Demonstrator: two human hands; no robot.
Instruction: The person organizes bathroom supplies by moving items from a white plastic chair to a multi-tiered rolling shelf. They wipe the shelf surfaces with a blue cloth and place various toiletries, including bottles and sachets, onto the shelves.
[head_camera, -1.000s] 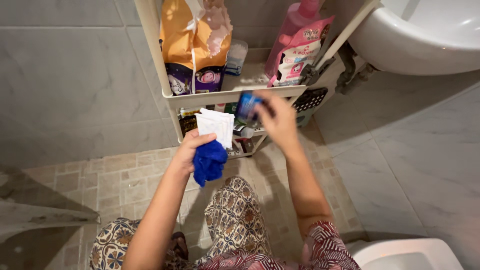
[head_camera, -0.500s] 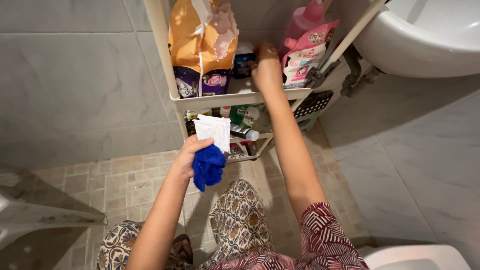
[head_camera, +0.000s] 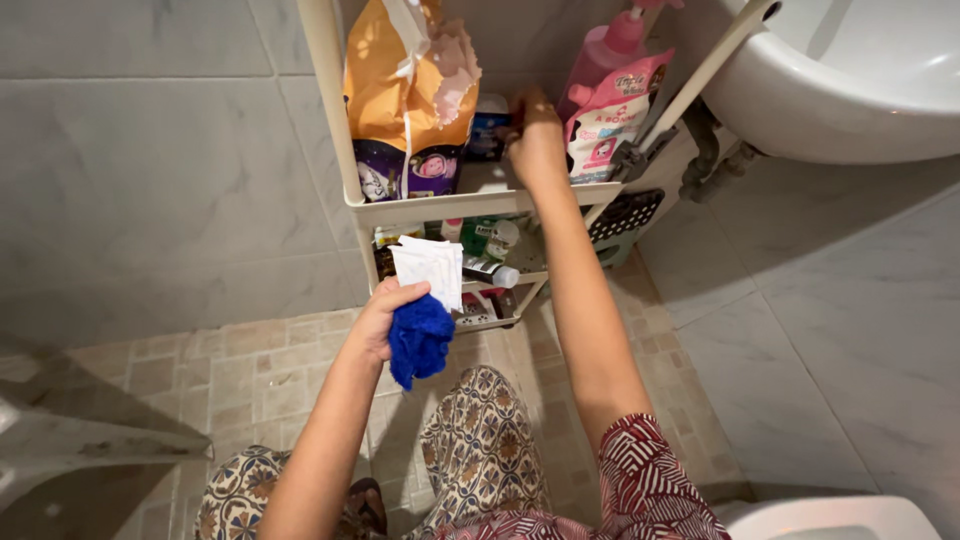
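1. The person's left hand (head_camera: 378, 318) is raised in front of the white plastic rack (head_camera: 470, 203), its grip clenched around a blue cloth (head_camera: 419, 339) and a sheaf of white paper packets (head_camera: 430, 268).
2. The cloth hangs below the fist, while the packets stand up above it, in front of the rack's lower shelves.
3. The right hand (head_camera: 536, 140) reaches into the rack's upper shelf, its fingers against a small blue-and-white container (head_camera: 489, 131) that stands there; whether the grip is clenched on it or only touching cannot be told.
4. The container sits between an orange torn-open bag (head_camera: 408, 90) on its left and a pink refill pouch (head_camera: 609, 118) on its right, with a pink pump bottle (head_camera: 603, 52) behind the pouch.
5. Small bottles and tubes lie on the lower shelves.
6. A white basin (head_camera: 850, 85) is at the upper right, above the grey floor tiles.
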